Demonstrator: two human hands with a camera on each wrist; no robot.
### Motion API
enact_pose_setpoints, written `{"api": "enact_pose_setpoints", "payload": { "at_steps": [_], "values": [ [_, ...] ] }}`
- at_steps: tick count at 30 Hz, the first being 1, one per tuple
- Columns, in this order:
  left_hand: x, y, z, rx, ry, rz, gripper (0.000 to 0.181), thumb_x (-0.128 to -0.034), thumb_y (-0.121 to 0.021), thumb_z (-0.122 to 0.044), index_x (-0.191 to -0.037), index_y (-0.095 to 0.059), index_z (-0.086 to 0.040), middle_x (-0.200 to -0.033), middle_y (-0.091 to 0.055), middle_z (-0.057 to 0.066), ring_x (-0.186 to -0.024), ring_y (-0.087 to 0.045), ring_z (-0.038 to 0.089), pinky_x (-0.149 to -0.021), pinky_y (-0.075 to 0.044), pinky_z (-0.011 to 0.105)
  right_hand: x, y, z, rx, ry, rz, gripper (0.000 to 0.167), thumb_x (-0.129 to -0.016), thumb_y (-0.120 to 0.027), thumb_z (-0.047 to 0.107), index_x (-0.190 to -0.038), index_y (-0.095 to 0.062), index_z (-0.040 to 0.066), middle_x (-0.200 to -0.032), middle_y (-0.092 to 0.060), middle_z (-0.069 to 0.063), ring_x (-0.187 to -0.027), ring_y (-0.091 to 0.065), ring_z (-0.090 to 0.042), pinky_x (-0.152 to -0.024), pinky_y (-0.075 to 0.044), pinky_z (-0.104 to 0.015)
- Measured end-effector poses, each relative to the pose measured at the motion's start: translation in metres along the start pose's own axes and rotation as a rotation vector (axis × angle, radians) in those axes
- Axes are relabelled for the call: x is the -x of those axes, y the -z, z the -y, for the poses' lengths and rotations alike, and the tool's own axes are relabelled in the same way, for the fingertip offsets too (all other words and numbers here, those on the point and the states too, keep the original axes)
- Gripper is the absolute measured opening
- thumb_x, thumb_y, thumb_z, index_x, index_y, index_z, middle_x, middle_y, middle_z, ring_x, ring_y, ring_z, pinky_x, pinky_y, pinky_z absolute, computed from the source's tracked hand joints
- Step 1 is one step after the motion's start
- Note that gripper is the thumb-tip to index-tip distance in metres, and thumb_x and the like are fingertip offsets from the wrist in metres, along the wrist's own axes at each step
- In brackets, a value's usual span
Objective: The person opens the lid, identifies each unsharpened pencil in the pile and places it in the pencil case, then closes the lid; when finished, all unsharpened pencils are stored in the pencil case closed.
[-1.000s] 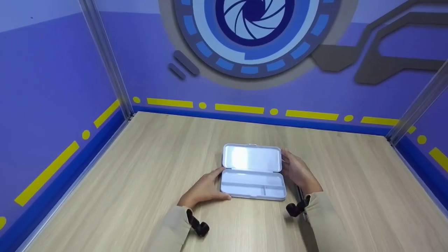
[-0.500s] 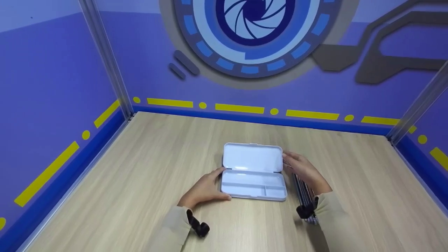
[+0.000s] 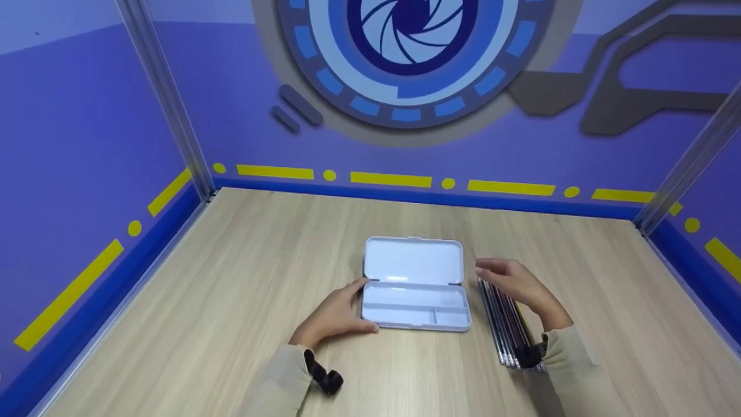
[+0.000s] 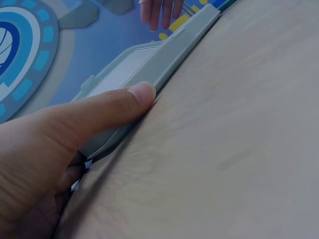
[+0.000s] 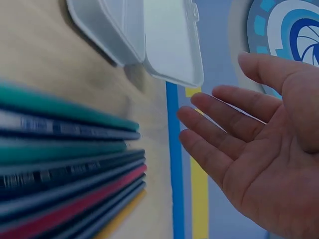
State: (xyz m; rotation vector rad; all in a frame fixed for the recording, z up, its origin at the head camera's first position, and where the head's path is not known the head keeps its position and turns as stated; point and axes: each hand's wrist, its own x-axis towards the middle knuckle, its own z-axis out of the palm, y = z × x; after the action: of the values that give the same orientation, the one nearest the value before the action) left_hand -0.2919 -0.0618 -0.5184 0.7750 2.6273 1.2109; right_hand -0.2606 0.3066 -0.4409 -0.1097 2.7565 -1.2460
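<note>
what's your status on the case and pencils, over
Left grip on left end of open case. Right grip open, empty, near far ends of pencils. Case empty. Nothing seen blocking between pencils and case.

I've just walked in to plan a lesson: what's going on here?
A person's left grip holds the left end of a white case, which lies open on the table with its lid back. The right grip hovers near the far ends of several pencils, holding nothing. The pencils lie side by side to the right of the case, with none inside it.
</note>
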Motion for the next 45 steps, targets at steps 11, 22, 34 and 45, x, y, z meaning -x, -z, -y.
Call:
{"api": "enact_pose_setpoints", "payload": {
  "at_steps": [11, 22, 34, 45],
  "values": [
    [0.000, 0.000, -0.002, 0.039, 0.009, 0.004, 0.110, -0.0602, -0.088, -0.047, -0.150, -0.034, -0.013, -0.151, -0.040, 0.013, -0.140, -0.036, 0.029, -0.116, -0.030, 0.045, 0.022, 0.023, -0.010, 0.151, 0.060, -0.024, 0.046, -0.093, -0.063, 0.020, -0.129, -0.055, -0.008, -0.117, -0.065, -0.022, -0.104, -0.063, -0.032, -0.090, -0.055, -0.044],
    [0.004, 0.004, 0.003, 0.021, 0.028, -0.016, 0.110, -0.0598, -0.088, -0.047, -0.150, -0.034, -0.015, -0.151, -0.039, 0.013, -0.140, -0.036, 0.029, -0.115, -0.031, 0.045, 0.030, 0.030, -0.031, 0.206, 0.039, 0.017, 0.044, -0.089, -0.066, 0.011, -0.125, -0.056, -0.012, -0.105, -0.067, -0.023, -0.094, -0.065, -0.031, -0.079, -0.057, -0.042],
    [0.000, 0.000, -0.002, 0.036, 0.019, 0.001, 0.108, -0.0595, -0.088, -0.046, -0.149, -0.035, -0.020, -0.151, -0.041, 0.011, -0.139, -0.037, 0.027, -0.115, -0.031, 0.045, 0.041, 0.037, -0.046, 0.195, -0.123, 0.097, 0.050, -0.087, -0.068, 0.012, -0.125, -0.052, -0.017, -0.100, -0.066, -0.022, -0.084, -0.065, -0.021, -0.072, -0.057, -0.038],
    [0.002, 0.000, 0.000, 0.034, 0.014, 0.010, 0.108, -0.0598, -0.089, -0.045, -0.149, -0.035, -0.019, -0.150, -0.042, 0.011, -0.138, -0.038, 0.027, -0.114, -0.032, 0.044, 0.042, 0.032, -0.050, 0.195, -0.171, 0.127, 0.050, -0.082, -0.072, 0.009, -0.122, -0.055, -0.015, -0.092, -0.066, -0.015, -0.077, -0.061, -0.018, -0.068, -0.056, -0.034]
  ]
}}
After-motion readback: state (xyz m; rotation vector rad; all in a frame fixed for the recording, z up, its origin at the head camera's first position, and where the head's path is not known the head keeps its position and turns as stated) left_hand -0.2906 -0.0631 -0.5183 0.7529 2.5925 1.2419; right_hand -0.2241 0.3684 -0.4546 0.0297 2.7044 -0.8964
